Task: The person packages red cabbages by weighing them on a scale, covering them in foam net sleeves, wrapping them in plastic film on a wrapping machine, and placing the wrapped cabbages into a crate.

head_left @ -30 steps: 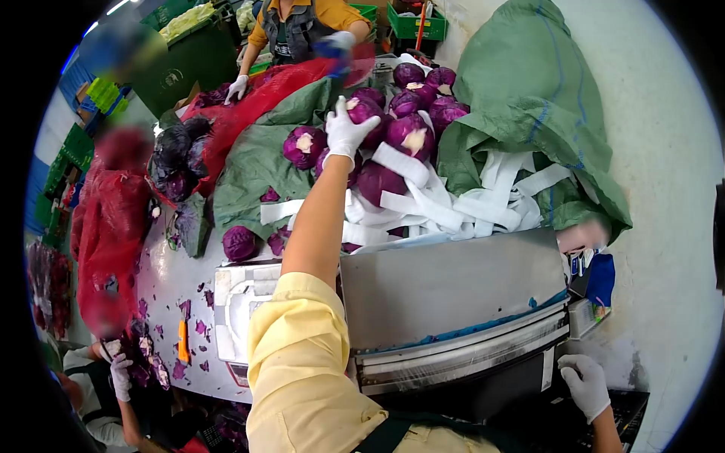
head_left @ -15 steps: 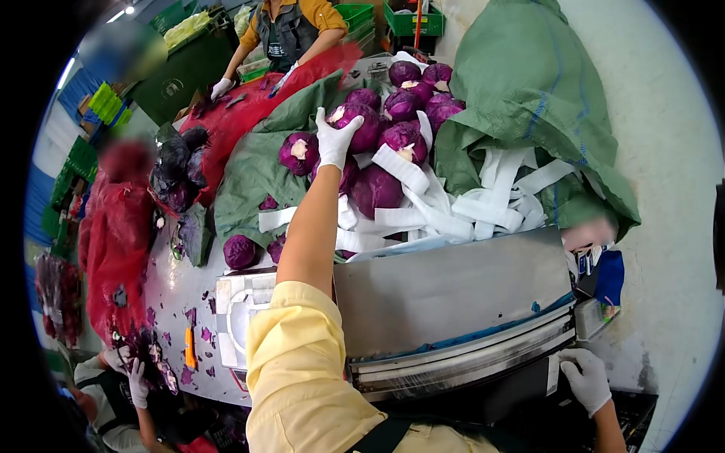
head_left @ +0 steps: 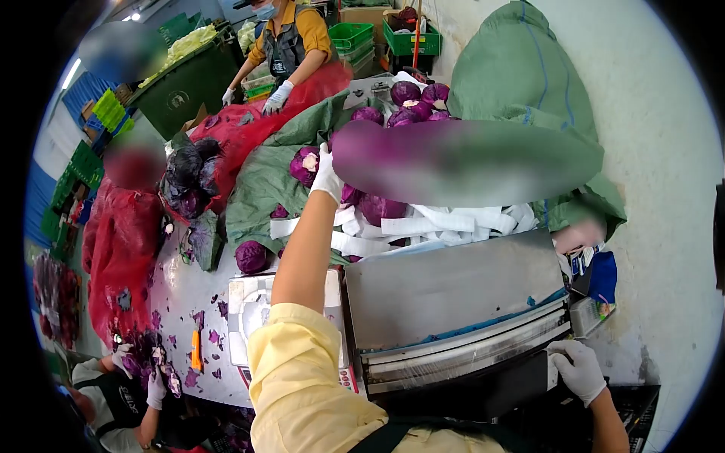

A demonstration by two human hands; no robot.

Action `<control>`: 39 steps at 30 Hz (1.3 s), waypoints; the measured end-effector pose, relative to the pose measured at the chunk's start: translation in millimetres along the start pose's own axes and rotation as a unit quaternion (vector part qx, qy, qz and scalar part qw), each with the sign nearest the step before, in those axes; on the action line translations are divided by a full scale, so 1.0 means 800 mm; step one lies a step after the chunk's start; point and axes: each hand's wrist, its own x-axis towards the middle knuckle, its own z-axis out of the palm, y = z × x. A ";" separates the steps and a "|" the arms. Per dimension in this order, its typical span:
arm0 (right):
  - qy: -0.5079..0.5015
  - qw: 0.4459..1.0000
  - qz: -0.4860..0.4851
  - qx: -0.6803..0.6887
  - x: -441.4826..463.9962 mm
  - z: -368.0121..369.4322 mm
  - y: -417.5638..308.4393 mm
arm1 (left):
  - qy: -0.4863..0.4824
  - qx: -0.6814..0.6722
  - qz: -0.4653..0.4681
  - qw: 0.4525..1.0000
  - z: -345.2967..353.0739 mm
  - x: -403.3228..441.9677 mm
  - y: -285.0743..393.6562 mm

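Beyond the table (head_left: 177, 281), bin (head_left: 189, 89) of pale leaves (head_left: 181, 41), left hand (head_left: 327, 180) by cabbages (head_left: 302, 171), right hand (head_left: 578, 370) half-curled, both grips unclear

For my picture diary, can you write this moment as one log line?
left hand: at purple cabbages, hold unclear | right hand: near front of steel-topped machine | white strips: heaped beyond machine

One camera on the call, worn on the person's head, peering forward and down! The yellow sleeve (head_left: 294, 362) looms close at the near edge, left hand (head_left: 326, 180) farther out mid-view, right hand (head_left: 581, 370) near right. It's a wide, round-edged look: table (head_left: 177, 283) to the left, vested co-worker (head_left: 285, 49) far left, wall (head_left: 661, 196) along the right.
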 end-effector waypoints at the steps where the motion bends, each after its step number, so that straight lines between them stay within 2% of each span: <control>1: 0.004 1.000 0.000 0.005 -0.005 0.000 0.000 | 0.098 -0.031 -0.033 0.994 0.043 -0.061 0.045; 2: 0.003 1.000 0.001 0.005 -0.008 -0.001 -0.001 | -0.021 -0.092 -0.055 0.994 0.015 -0.053 0.053; 4: 0.017 1.000 -0.014 -0.003 -0.008 -0.005 0.001 | 0.002 -0.092 -0.082 0.992 0.020 -0.130 0.109; 6: 0.028 0.999 -0.033 0.001 -0.012 -0.004 0.005 | -0.052 -0.156 -0.080 0.983 -0.009 -0.172 0.128; 8: 0.019 0.999 -0.046 0.007 -0.009 -0.006 0.005 | -0.071 -0.272 -0.166 0.945 -0.043 -0.237 0.153; 10: 0.007 0.996 -0.089 -0.009 0.007 -0.009 0.004 | -0.020 -0.129 -0.146 0.981 -0.061 -0.322 0.184; 12: -0.003 0.995 -0.101 0.000 0.033 -0.010 0.004 | -0.026 -0.068 -0.104 0.992 -0.114 -0.375 0.180; 14: 0.010 0.990 -0.141 0.027 0.071 -0.001 0.009 | 0.014 0.054 -0.077 0.996 -0.125 -0.441 0.193; 15: -0.008 0.986 -0.160 0.039 0.093 -0.001 -0.004 | 0.062 0.066 -0.089 0.992 -0.133 -0.468 0.192; 16: -0.027 0.982 -0.179 0.052 0.117 -0.001 -0.018 | 0.069 0.068 -0.089 0.991 -0.132 -0.484 0.190; 18: 0.013 0.961 -0.274 -0.011 0.179 0.022 -0.028 | 0.125 0.244 -0.074 0.959 -0.131 -0.536 0.185; 19: -0.019 0.963 -0.268 0.003 0.208 0.030 -0.036 | 0.116 0.267 -0.054 0.955 -0.139 -0.546 0.175; 20: -0.056 0.962 -0.266 0.020 0.237 0.045 -0.050 | 0.115 0.274 -0.031 0.954 -0.104 -0.567 0.189; 22: -0.029 0.969 -0.241 0.052 0.288 0.085 -0.069 | 0.069 0.401 -0.003 0.914 -0.118 -0.583 0.178; 23: -0.025 0.974 -0.223 0.012 0.315 0.100 -0.077 | 0.048 0.426 0.040 0.903 -0.128 -0.584 0.166; 24: -0.020 0.978 -0.206 -0.027 0.343 0.119 -0.080 | 0.056 0.422 0.038 0.904 -0.113 -0.598 0.171; 25: -0.005 0.976 -0.212 -0.043 0.378 0.153 -0.069 | 0.073 0.377 0.043 0.922 -0.096 -0.614 0.177; 26: -0.023 0.979 -0.176 -0.097 0.386 0.162 -0.077 | 0.081 0.328 0.049 0.940 -0.084 -0.621 0.179; 30: -0.054 0.979 -0.095 -0.171 0.395 0.193 -0.098 | 0.082 0.395 0.085 0.911 -0.092 -0.637 0.169; 32: -0.068 0.983 -0.126 -0.115 0.385 0.185 -0.092 | 0.132 0.284 0.066 0.947 -0.064 -0.655 0.179; 33: -0.049 0.985 -0.138 -0.091 0.372 0.174 -0.102 | 0.159 0.289 0.035 0.943 -0.064 -0.663 0.179; 34: -0.049 0.984 -0.139 -0.095 0.362 0.160 -0.111 | 0.178 0.303 0.055 0.935 -0.072 -0.667 0.171; 36: -0.118 0.970 -0.203 -0.059 0.339 0.123 -0.122 | 0.178 0.277 0.043 0.943 -0.084 -0.668 0.160; 37: -0.163 0.964 -0.202 -0.048 0.317 0.100 -0.131 | 0.165 0.283 0.034 0.944 -0.115 -0.662 0.140; 38: -0.156 0.967 -0.195 -0.051 0.300 0.085 -0.130 | 0.203 0.290 0.005 0.935 -0.118 -0.659 0.135; 39: -0.203 0.953 -0.225 0.020 0.285 0.074 -0.126 | 0.202 0.276 0.029 0.939 -0.116 -0.658 0.133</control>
